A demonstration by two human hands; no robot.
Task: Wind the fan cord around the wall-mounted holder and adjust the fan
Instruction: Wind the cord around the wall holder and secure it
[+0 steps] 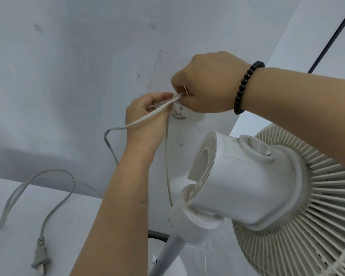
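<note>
**Kid:** What do we see from the head camera?

**Helper:** Two hands are up at the wall [68, 86]. The left hand [147, 120] has its fingers curled round the cord [145, 117]. The right hand [205, 84] pinches the same cord near the holder [184, 113], which is the small white thing stuck on the wall. It has a bead bracelet [245, 86] on its wrist.

**Kid:** Where does the cord go?

**Helper:** It runs from the hands down to the left, loops on the white ledge [78, 226], and ends at the plug [39, 257]. Another bit hangs down from the holder toward the fan [257, 186].

**Kid:** Which step is this?

**Helper:** I think it is the winding step, and it looks early. Most of the cord is loose.

**Kid:** What comes next?

**Helper:** My guess is that the hands need to loop the cord round the holder and pull the slack up from the ledge. The fan has not been fixed up yet.

**Kid:** Any words to read?

**Helper:** No. I see no name or label. The holder has a small mark, but it is too tiny to tell.
</note>
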